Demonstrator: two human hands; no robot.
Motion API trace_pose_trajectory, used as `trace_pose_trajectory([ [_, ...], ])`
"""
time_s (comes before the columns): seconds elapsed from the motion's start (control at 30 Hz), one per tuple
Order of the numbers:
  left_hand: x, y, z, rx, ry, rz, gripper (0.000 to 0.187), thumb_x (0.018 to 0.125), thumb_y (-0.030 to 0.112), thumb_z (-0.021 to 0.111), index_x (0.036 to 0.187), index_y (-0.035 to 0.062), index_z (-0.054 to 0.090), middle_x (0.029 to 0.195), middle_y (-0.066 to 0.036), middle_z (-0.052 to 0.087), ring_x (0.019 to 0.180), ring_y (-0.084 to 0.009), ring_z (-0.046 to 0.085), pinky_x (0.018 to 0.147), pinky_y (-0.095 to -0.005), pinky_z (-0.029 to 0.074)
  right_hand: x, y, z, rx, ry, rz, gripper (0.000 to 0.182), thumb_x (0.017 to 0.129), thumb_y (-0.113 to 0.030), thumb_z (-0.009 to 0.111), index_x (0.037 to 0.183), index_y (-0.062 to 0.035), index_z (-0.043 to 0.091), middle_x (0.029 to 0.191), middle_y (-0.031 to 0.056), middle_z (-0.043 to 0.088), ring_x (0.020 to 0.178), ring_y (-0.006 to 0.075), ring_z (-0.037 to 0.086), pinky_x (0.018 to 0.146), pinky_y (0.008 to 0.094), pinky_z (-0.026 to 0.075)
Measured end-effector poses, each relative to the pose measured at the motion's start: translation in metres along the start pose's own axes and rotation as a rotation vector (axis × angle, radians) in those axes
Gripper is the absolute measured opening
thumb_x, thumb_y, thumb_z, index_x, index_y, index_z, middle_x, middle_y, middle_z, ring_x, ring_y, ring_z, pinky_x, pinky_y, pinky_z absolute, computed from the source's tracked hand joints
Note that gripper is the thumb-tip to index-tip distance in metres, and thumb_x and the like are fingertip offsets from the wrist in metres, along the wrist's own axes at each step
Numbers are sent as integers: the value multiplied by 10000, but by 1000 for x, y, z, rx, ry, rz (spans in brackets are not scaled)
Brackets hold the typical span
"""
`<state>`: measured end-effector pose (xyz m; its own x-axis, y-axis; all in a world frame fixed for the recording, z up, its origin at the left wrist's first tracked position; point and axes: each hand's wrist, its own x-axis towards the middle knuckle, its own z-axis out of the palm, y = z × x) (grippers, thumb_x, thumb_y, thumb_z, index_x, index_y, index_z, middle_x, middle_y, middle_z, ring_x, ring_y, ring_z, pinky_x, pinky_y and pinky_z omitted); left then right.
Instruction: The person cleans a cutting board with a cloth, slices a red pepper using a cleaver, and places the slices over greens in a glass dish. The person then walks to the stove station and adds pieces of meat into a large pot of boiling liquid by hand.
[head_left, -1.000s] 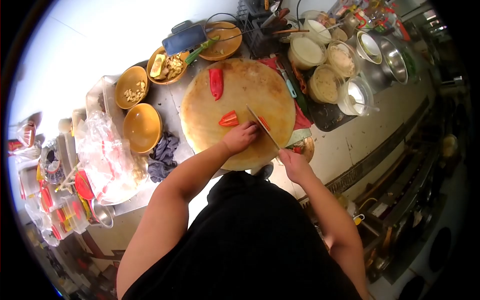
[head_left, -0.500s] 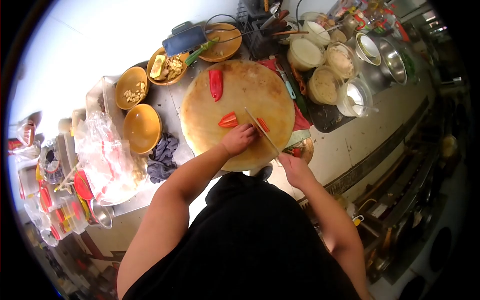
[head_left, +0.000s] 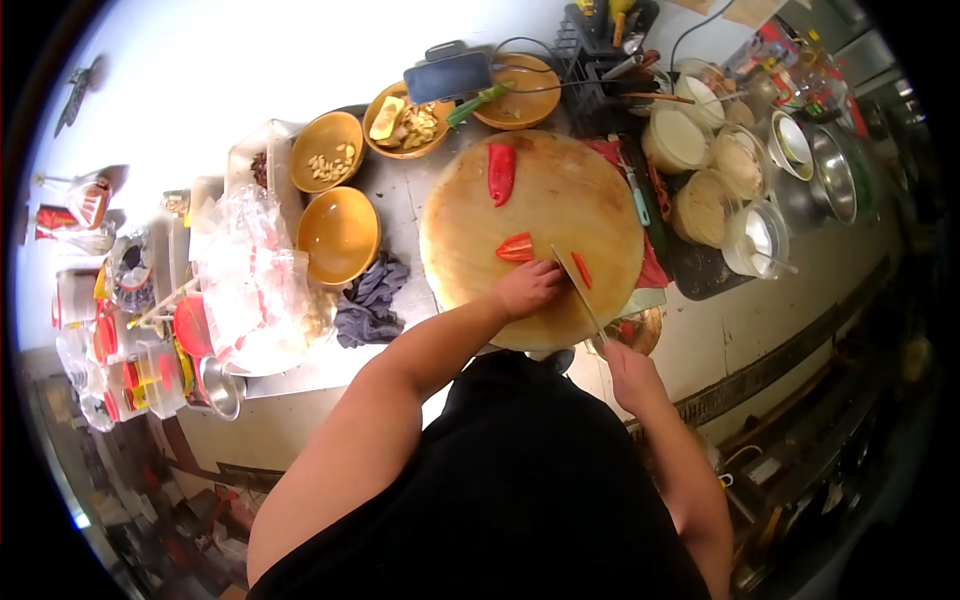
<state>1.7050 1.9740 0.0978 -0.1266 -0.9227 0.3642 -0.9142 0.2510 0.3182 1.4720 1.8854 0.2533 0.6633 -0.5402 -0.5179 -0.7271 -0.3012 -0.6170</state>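
A round wooden chopping board [head_left: 455, 225] lies in front of me. My left hand [head_left: 530, 288] rests on it with curled fingers, pressed over a piece of red pepper that is mostly hidden under the fingertips. My right hand [head_left: 634, 375] is closed round the handle of a knife [head_left: 583, 293], its blade slanting across the board right beside the left fingertips. Thin red pepper strips [head_left: 581, 270] lie just right of the blade. A cut red pepper section [head_left: 516, 247] sits above my left hand, and a larger red pepper piece [head_left: 501, 175] lies near the board's far edge.
Yellow-brown bowls [head_left: 340, 236] stand left of the board, one with garlic cloves [head_left: 332, 163]. A dark cloth [head_left: 370, 305] is crumpled nearby. Behind are a phone-like device [head_left: 448, 78] and a knife rack [head_left: 590, 85]. A turquoise-handled tool [head_left: 639, 205] and tubs [head_left: 705, 207] are on the right.
The whole view has shifted, so the board appears farther right. Against the board, the knife has come slightly toward me, and the strips now lie a little apart from its blade.
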Motion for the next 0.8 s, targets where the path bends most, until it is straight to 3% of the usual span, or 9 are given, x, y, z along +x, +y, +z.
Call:
trace_pose_trajectory([
  [0.23,-2,1,-2,-7,4,12,309,782,126,516,1055,60,646,1147,-86,576,1131,-280,508,931,-372,454,27,1,10,10,-27,-6,424,968,-332,409,1178,-6,583,1053,266,612,1032,425,568,880,429,461],
  [0.47,-5,4,3,-46,-51,-42,363,783,117,508,1119,53,630,1151,-97,574,1147,-288,503,955,-364,446,-2,0,3,-29,-54,53,440,969,-356,410,1150,0,594,1060,267,609,1036,417,570,873,427,462],
  [0.6,-2,7,-5,-26,23,-7,359,784,117,505,1114,48,630,1165,-100,572,1155,-290,498,968,-357,441,19,8,15,9,-14,-12,435,965,-364,415,1155,-15,594,1051,264,612,1023,425,568,862,433,463],
  [0.8,-9,11,-3,26,-24,-12,355,787,110,505,1112,42,630,1176,-104,571,1158,-293,494,985,-349,431,-1,5,3,18,-41,-47,429,964,-375,414,1141,-29,598,1023,250,623,996,436,569,844,445,468],
])
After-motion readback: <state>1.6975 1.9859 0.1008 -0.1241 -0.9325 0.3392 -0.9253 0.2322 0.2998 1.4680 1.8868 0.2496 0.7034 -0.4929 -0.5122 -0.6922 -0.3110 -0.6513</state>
